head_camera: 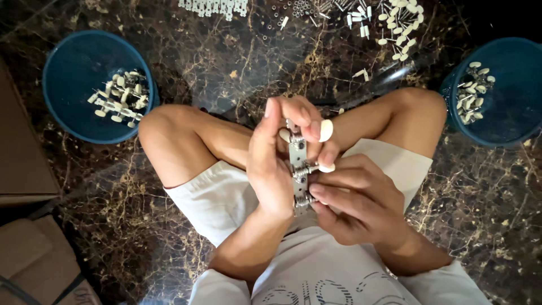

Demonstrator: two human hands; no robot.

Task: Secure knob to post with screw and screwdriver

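**A:** How far along was the piece?

**B:** The narrow metal plate point(297, 155) was held upright over the lap, between both hands. Two geared pegs with cream knobs point(326, 130) were already seated on it, and a third post near the bottom end looked fitted too, though the hands hid most of it. I'd judge that strip close to finished.

**A:** And the hands?

**B:** The left hand point(270, 166) gripped the plate's edge, its fingers point(300, 113) curled over the top end and pressed on it. The right hand point(355, 206) pinched the lower end, fingers bent tight about the bottom peg.

**A:** What was left to do?

**B:** Plenty, I'd say. Loose cream knobs point(400, 28), small metal screws and washers point(316, 10) and a row of pale plates point(214, 7) lay on the dark marbled floor point(237, 62) ahead. The left blue tub point(76, 62) held a small heap of assembled strips point(119, 96); the right blue tub point(508, 107) held loose knobbed pegs point(473, 90).

**A:** Any packaging or labels?

**B:** Only plain brown cardboard boxes point(25, 158) at the left edge, one flat, one lower down with a dark strap across it. I could see no label on them.
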